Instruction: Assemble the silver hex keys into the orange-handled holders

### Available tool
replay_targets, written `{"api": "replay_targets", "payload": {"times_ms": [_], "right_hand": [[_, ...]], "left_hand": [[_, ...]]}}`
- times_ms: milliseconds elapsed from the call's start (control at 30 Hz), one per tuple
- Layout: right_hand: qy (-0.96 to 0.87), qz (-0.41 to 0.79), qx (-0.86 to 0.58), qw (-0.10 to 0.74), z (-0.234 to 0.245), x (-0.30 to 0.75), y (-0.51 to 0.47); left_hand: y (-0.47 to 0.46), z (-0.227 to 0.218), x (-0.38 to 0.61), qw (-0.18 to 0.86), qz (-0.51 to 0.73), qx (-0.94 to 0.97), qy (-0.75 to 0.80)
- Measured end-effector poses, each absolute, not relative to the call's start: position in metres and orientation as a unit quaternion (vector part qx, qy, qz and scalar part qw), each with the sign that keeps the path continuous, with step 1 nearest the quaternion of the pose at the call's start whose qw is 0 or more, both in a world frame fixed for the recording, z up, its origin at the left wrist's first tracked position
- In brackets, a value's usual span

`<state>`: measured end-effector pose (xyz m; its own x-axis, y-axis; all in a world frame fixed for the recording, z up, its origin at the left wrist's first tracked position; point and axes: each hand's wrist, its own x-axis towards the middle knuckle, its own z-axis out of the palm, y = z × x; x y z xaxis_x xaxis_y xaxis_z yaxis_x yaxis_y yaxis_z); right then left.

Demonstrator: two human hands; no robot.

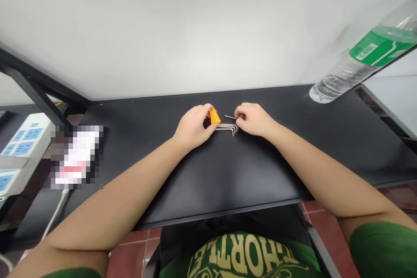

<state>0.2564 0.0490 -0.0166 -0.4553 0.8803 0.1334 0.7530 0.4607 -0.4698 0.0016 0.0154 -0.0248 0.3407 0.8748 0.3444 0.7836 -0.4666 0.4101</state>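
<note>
An orange holder (214, 117) with several silver hex keys (228, 128) in it lies on the black desk (208, 169) near the far edge. My left hand (193, 127) is closed around the holder, thumb and fingers gripping it. My right hand (253, 119) pinches one thin hex key (230, 117), which points toward the holder just above the other keys. Both forearms rest over the desk.
A clear water bottle (361, 63) with a green label lies tilted at the back right of the desk. A white power strip (20, 147) sits at the left beside a blurred-out item (77, 156) with a white cable. A white wall rises behind the desk.
</note>
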Motion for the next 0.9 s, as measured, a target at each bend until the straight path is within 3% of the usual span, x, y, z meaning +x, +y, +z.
{"api": "replay_targets", "payload": {"times_ms": [300, 533, 700, 900], "right_hand": [[-0.856, 0.167, -0.482, 0.085, 0.001, 0.244, 0.022], [-0.879, 0.140, -0.449, 0.080, -0.002, 0.239, 0.016], [-0.860, 0.142, -0.449, 0.199, -0.006, 0.239, 0.021], [-0.832, 0.237, -0.387, 0.318, -0.017, 0.232, 0.024]], "left_hand": [[0.015, -0.027, 0.002, 0.097, 0.290, 0.810, 0.500], [0.015, -0.027, 0.001, 0.097, 0.279, 0.832, 0.469], [0.012, -0.024, 0.003, 0.082, 0.256, 0.856, 0.442], [0.010, -0.020, 0.007, 0.075, 0.245, 0.868, 0.426]]}}
